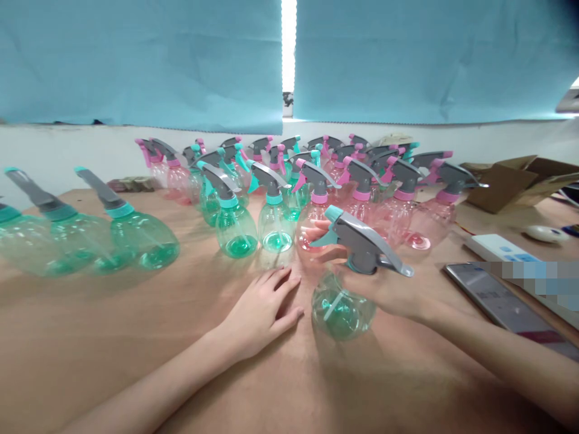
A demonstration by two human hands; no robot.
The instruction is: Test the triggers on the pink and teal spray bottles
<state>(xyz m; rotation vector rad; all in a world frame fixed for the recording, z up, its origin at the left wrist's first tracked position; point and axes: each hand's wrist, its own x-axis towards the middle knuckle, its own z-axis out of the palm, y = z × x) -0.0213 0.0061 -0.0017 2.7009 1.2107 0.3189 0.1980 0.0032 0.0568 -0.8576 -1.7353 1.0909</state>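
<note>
Here the green bottle (pixel 342 310) sits tilted at the front of the tabletop (pixel 136 337), right of centre, its grey spray head (pixel 362 244) on top; whether it is screwed tight I cannot tell. The right hand (pixel 391 289) is wrapped around its neck, just under the head. The left hand (pixel 262 307) lies flat and empty just beside it, fingers loosely spread. Behind stand rows of capped green bottles (pixel 235 229) and capped pink bottles (pixel 316 223), more lying at the left (pixel 145 238). Most of the batch looks fitted; no bare bottle shows. A phone (pixel 497 301) lies at the right
</note>
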